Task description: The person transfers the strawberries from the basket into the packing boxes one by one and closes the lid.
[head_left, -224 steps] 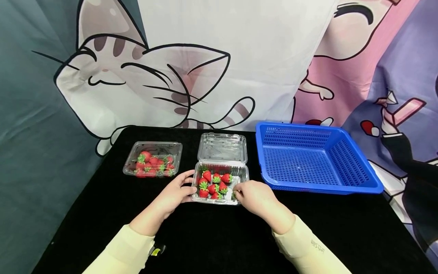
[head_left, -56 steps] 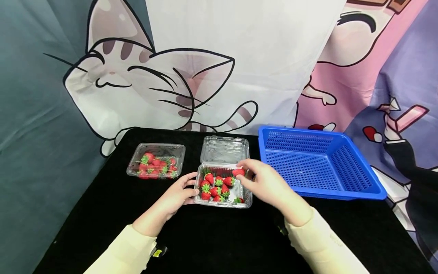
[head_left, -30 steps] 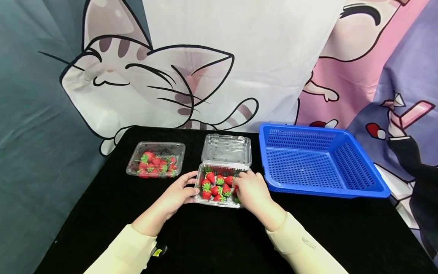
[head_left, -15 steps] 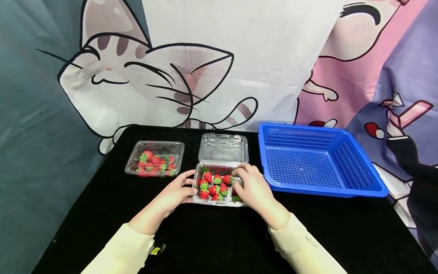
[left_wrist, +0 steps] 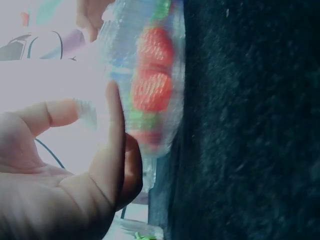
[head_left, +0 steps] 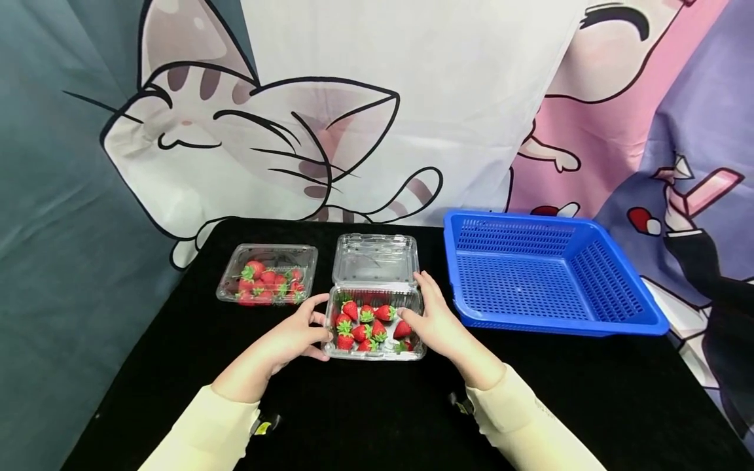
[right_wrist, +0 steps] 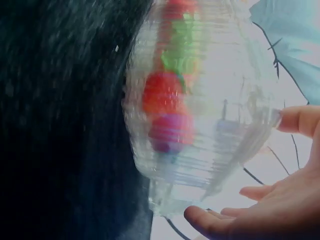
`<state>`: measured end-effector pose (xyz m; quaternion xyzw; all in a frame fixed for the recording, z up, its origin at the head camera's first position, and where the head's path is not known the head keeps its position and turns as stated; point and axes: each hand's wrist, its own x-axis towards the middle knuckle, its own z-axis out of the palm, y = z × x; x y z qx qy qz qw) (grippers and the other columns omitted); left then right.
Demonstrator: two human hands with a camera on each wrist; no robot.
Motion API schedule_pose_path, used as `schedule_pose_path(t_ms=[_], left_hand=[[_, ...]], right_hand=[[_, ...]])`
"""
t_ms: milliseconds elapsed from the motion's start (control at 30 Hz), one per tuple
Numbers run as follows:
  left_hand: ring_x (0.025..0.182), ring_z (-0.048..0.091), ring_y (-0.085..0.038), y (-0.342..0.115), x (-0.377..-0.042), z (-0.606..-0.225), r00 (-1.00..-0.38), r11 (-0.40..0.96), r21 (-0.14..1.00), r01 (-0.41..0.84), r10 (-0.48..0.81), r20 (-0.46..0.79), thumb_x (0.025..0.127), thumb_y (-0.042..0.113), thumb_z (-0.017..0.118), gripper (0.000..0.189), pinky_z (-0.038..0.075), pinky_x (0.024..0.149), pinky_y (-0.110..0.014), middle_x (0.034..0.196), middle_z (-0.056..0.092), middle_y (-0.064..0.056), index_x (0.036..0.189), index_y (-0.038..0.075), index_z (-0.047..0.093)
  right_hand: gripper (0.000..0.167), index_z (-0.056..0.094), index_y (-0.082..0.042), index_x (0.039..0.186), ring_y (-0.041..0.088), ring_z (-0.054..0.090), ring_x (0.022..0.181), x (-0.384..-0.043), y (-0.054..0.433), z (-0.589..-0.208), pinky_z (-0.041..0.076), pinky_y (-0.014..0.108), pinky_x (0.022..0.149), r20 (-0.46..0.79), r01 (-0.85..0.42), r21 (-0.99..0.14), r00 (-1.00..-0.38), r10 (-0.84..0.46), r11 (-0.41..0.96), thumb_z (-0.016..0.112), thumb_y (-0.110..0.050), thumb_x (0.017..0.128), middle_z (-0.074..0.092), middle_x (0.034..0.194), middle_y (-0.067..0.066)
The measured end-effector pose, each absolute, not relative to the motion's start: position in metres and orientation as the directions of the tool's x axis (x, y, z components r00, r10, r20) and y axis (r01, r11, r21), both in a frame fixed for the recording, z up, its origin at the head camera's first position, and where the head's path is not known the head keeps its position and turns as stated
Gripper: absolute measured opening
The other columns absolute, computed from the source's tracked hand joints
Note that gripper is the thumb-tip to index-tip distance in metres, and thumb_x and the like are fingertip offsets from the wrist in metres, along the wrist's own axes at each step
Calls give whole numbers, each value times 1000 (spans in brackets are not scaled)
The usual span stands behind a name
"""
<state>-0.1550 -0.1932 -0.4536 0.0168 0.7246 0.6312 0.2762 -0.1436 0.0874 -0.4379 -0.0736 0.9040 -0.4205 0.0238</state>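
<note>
A clear plastic clamshell box [head_left: 374, 356] stands in front of me, its lid [head_left: 377, 258] folded back. Several strawberries [head_left: 379, 329] with green leaves lie inside, two of them by the right wall. My left hand [head_left: 292, 338] holds the box's left side, thumb at the near corner and fingers along the wall. My right hand [head_left: 438, 322] is at the right side, thumb over the rim and fingers extended towards the hinge corner, with no strawberry in it. In the right wrist view, its fingers [right_wrist: 205, 222] are spread beside the clear wall.
A second clear box [head_left: 268, 248], shut, with strawberries inside, is at the left on the black cloth [head_left: 365, 418]. A blue perforated basket [head_left: 512, 278] stands at the right. Behind the table hangs a cartoon-cat curtain [head_left: 459, 85].
A strawberry carried by my right hand now lies by the right wall, let go. The right fingers have straightened towards the hinge. The open box has shifted slightly left and nearer.
</note>
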Motion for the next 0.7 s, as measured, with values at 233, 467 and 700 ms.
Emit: schedule_pose_path(t_ms=[233,467,700], left_hand=[[122,54,-36,-195,-159,-454,-885,216,942,-257,339,-319,100,21,58,72,53,93,-46,150,33,-22,157,8,17],[146,26,-32,-188,-166,-464,-898,156,965,-212,358,-255,104,36,49,74,29,114,-53,166,8,-8,160,14,7],[147,22,-29,-190,-170,-467,-890,99,973,-207,395,-229,104,47,42,69,31,113,-53,164,18,-7,160,16,14]], right_hand=[[88,6,-2,158,33,16,148,-151,86,-446,15,50,119,-120,71,-863,-990,-67,501,62,-28,95,15,162,21],[89,3,-4,159,38,29,143,-153,86,-447,23,52,116,-200,162,-907,-978,-59,390,61,-26,95,24,158,26],[88,4,-5,159,39,39,137,-155,85,-446,32,54,111,-206,172,-918,-977,-60,357,61,-25,95,26,157,26]])
